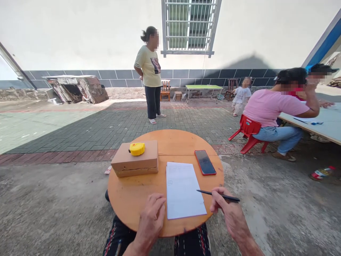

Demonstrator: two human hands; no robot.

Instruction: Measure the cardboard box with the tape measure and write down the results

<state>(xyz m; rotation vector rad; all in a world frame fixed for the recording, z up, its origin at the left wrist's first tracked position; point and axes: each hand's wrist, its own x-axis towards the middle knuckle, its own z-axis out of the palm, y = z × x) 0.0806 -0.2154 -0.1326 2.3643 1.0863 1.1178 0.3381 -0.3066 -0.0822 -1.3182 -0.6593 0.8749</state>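
My right hand is closed around a black pen, its tip pointing left over the right edge of the white paper sheets. Faint marks show at the paper's left side. Beside the lower left of the paper, my left hand rests on the round wooden table, fingers loosely bent and holding nothing. A phone with a red edge lies to the paper's upper right. At the table's left is a brown cardboard box, and a yellow tape measure sits on top.
A person in a yellow shirt stands beyond the table. To the right, a person in pink sits on a red chair at a long table. A child and a green table are farther back. A bottle lies on the ground.
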